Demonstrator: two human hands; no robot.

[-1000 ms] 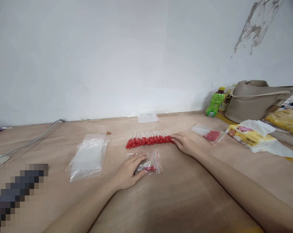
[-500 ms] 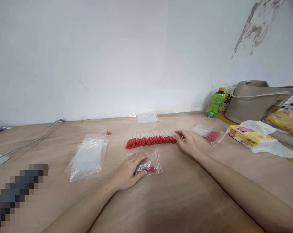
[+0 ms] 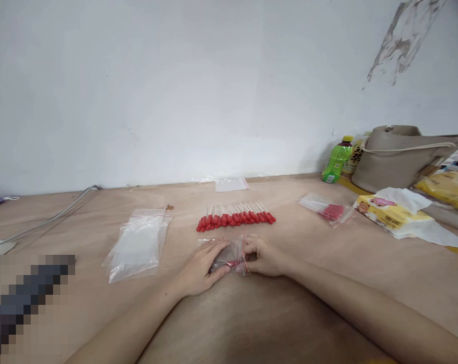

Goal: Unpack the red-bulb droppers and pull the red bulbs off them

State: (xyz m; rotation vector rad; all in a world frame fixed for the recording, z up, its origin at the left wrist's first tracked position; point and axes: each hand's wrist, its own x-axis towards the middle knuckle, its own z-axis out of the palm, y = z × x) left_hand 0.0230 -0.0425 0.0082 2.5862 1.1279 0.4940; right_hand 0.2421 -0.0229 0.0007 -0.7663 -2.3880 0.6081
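On the brown, wood-toned tabletop (image 3: 229,323), close in front of the person, a small clear plastic zip bag with a red-lined edge (image 3: 233,247) lies flat between the two bare hands. The left hand (image 3: 203,268) rests over the bag's left part, its thumb set apart from the loosely spread fingers. The right hand (image 3: 265,256) is at the red-lined edge, fingers curled; whether they pinch the film or a piece inside I cannot tell. A slim red item (image 3: 233,263) shows through the plastic between the hands. Just beyond the bag, a row of thin pale sticks with rounded red tips (image 3: 234,218) lies side by side, tips toward the person. Left of these is a loose stack of clear, flat plastic zip bags (image 3: 138,242); to the right, a clear plastic bag filled with red-ended white sticks (image 3: 323,207) lies near a yellow printed tissue pack (image 3: 392,215).
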